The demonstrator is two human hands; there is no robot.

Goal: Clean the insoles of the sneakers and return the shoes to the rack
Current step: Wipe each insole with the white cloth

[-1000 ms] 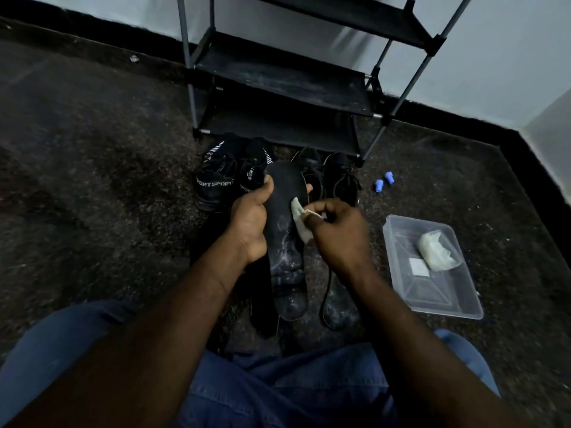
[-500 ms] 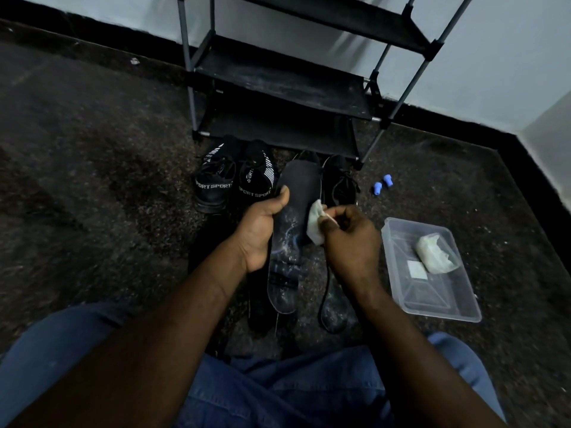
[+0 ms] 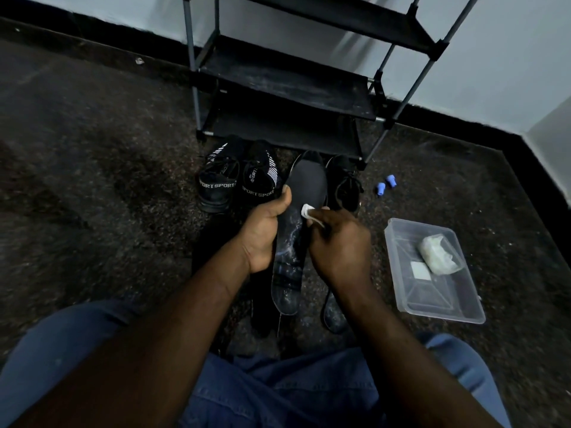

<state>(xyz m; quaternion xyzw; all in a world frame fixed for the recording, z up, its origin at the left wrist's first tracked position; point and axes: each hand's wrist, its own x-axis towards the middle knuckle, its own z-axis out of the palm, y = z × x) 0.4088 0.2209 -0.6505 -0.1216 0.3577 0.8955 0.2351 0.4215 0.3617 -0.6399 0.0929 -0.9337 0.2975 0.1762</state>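
My left hand (image 3: 262,234) grips a long black insole (image 3: 304,186) by its left edge and holds it up over the floor. White marks streak its lower half. My right hand (image 3: 338,245) pinches a small white wipe (image 3: 307,211) against the middle of the insole. Another insole (image 3: 335,310) lies on the floor below my right wrist. A pair of black sneakers with white "SPORT" lettering (image 3: 222,183) stands in front of the black shoe rack (image 3: 287,78). A plain black sneaker (image 3: 346,186) stands to the right, its partner hidden behind the held insole.
A clear plastic tub (image 3: 469,307) with a wad of white wipes (image 3: 437,254) and a small white square sits on the dark floor at the right. Two small blue caps (image 3: 384,184) lie near the rack's right leg. My blue-jeaned legs fill the bottom.
The insole has tilted further up toward the rack. My right hand has slid the wipe down and left across the insole. The view has shifted slightly.
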